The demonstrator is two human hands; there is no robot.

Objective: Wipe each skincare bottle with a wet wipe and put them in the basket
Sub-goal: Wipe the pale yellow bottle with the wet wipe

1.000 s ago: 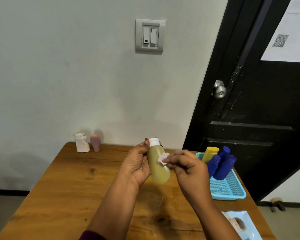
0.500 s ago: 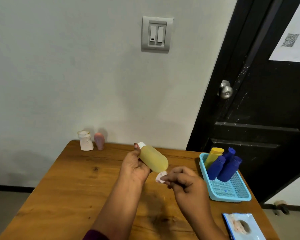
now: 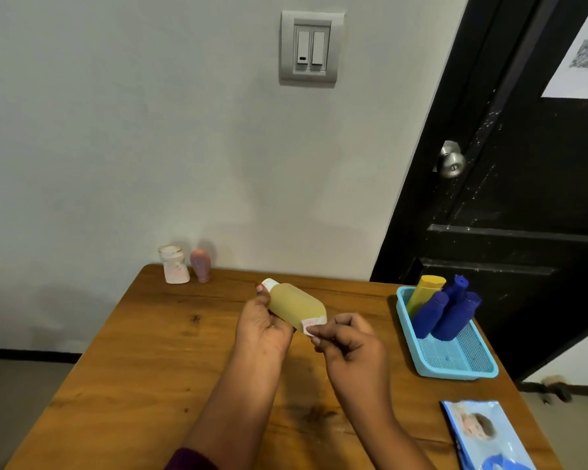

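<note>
Your left hand (image 3: 263, 329) grips the yellow bottle (image 3: 296, 305) tilted — base outward — so your right hand (image 3: 350, 347) (pinching the wet wipe (image 3: 314, 323)) reaches it.

Soft, even indoor light came from the camera's side. The small pink plastic bottle (image 3: 200, 265) threw a faint, fuzzy shadow on the pale grey painted wall (image 3: 116, 147). The round steel door knob (image 3: 450, 161) glinted. Wide-angle distortion tilted the black wooden door (image 3: 523, 198).

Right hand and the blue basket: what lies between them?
Bare table only, in the head view, between the right hand and the basket.
</note>
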